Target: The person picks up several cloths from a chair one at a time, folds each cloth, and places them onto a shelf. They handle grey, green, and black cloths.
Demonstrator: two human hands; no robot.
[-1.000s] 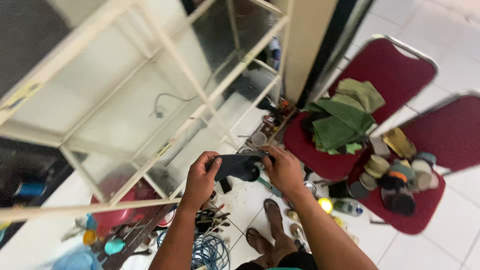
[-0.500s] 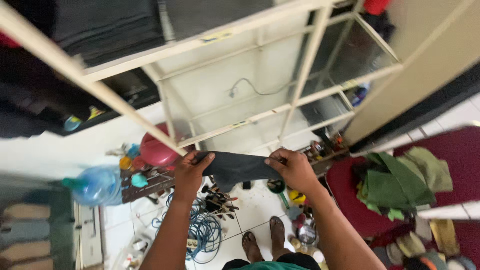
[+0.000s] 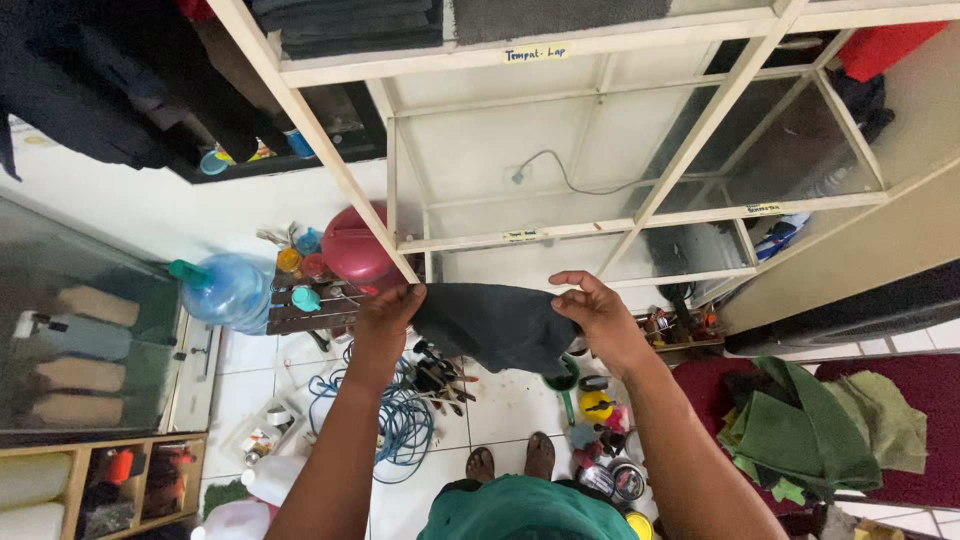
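Seen from the head camera: dark grey cloth [image 3: 497, 325] stretched in the air before a pale wooden shelf frame [image 3: 520, 235], pinched at one top corner by left hand [image 3: 388, 312] and at the other by right hand [image 3: 598, 312]. Sagging between the corners, so likely soft, light and limp; best gripped at corners or edges.

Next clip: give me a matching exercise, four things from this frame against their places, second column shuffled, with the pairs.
Things:
1. dark grey cloth
2. green cloths
3. blue water jug
4. blue cable coil

Places:
A. on the floor tiles by the feet
B. held between left hand and right hand
C. piled on a dark red chair
D. lying beside the pink container

Pairs: 1-B, 2-C, 3-D, 4-A
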